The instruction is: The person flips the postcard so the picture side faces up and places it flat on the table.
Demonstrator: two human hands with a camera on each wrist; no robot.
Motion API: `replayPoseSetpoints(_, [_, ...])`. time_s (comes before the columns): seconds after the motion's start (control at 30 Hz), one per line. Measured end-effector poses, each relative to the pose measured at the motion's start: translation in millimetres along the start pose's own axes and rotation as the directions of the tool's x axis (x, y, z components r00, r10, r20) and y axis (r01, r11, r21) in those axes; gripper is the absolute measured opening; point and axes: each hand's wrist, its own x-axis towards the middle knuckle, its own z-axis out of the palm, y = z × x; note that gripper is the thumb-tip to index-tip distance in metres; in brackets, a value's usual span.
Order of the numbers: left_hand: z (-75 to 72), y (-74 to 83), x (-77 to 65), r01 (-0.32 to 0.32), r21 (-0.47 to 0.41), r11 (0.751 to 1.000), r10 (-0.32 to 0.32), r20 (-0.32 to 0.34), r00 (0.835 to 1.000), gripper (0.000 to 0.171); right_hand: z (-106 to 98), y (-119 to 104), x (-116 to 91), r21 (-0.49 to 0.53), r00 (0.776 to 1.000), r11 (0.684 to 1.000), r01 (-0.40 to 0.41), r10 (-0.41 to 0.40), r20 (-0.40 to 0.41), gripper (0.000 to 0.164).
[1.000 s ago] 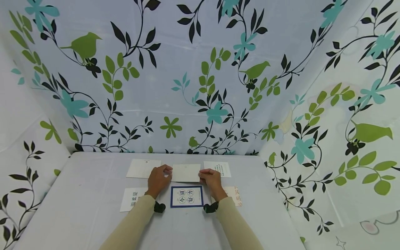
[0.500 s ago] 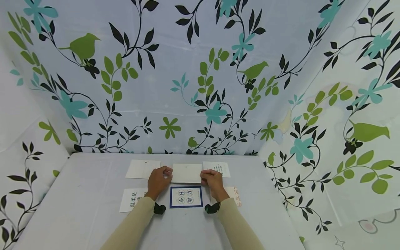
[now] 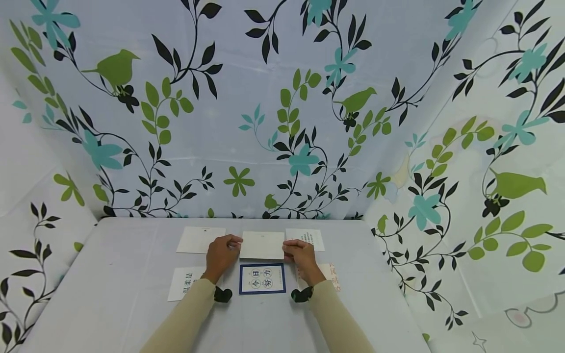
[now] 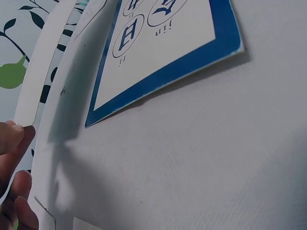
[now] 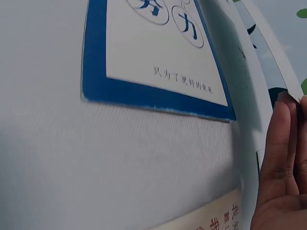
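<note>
A blank cream card (image 3: 262, 245) is held at its two ends in the back middle of the table. My left hand (image 3: 222, 256) pinches its left end between thumb and finger. At the right end my right hand (image 3: 303, 260) pinches it the same way. Both wrist views show this card nearly edge-on, raised over the table, with a shadow below. Just in front lies a blue-bordered card (image 3: 262, 279) with large blue characters in circles, printed side up. It also appears in the left wrist view as a blue-bordered card (image 4: 158, 52).
Other cards lie around: a blank card (image 3: 199, 239) at back left, a printed card (image 3: 314, 237) at back right, a black-lettered card (image 3: 178, 282) at front left and a red-lettered card (image 3: 331, 274) at front right. A patterned cloth (image 3: 212, 127) hangs behind the table.
The blank card looks slightly larger and its near edge sits a little lower in the head view. Both hands keep their pinch at its ends. The camera view has shifted slightly.
</note>
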Motion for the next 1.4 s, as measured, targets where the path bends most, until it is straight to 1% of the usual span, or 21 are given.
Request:
replayPoseSetpoints(0.1, [-1.9, -0.3, -0.9, 0.002, -0.02, 1.0, -0.002, -0.002, 1.0, 0.015, -2.4, -0.1, -0.2, -0.028, 1.0, 1.0, 0.005, -0.004, 0.022, 0.017])
replayPoseSetpoints(0.3, [-2.7, -3.9, 0.2, 0.018, -0.024, 1.0, -0.018, -0.004, 1.0, 0.015, -6.9, 0.6, 0.0, -0.067, 0.997, 0.997, 0.034, -0.03, 0.064, 0.016])
replayPoseSetpoints(0.47, [-3.3, -3.7, 1.3, 0.042, -0.025, 0.999, -0.041, 0.014, 0.999, 0.015, -10.1, 3.0, 1.4, -0.087, 0.996, 0.995, 0.056, -0.05, 0.075, 0.015])
replayPoseSetpoints(0.63, [-4.8, -1.0, 1.4, 0.026, -0.032, 0.999, -0.025, 0.008, 1.0, 0.013, -12.5, 5.5, 2.2, -0.095, 0.993, 0.992, 0.087, -0.079, 0.082, 0.014])
replayPoseSetpoints(0.73, [-5.3, -0.8, 1.9, 0.03, -0.037, 0.999, -0.029, 0.016, 0.999, 0.012, -13.4, 6.1, 2.6, -0.104, 0.992, 0.99, 0.1, -0.091, 0.086, 0.012])
replayPoseSetpoints(0.93, [-5.2, -3.8, 2.7, 0.05, -0.049, 0.998, -0.048, 0.043, 0.998, 0.011, -14.9, 6.2, 2.8, -0.106, 0.989, 0.987, 0.117, -0.106, 0.104, 0.01])
replayPoseSetpoints(1.07, [-5.7, -4.7, 2.4, 0.048, -0.062, 0.997, -0.045, 0.052, 0.998, 0.008, -15.6, 5.3, 2.6, -0.104, 0.987, 0.987, 0.126, -0.113, 0.116, 0.012])
replayPoseSetpoints(1.2, [-6.3, -3.7, 1.8, 0.055, -0.085, 0.995, -0.049, 0.068, 0.997, 0.007, -16.2, 4.2, 1.6, -0.101, 0.985, 0.985, 0.139, -0.126, 0.12, 0.018])
replayPoseSetpoints(1.4, [-6.5, 0.3, 1.6, 0.071, -0.117, 0.991, -0.062, 0.077, 0.995, 0.007, -16.9, 2.1, -0.4, -0.066, 0.984, 0.988, 0.142, -0.134, 0.119, 0.018])
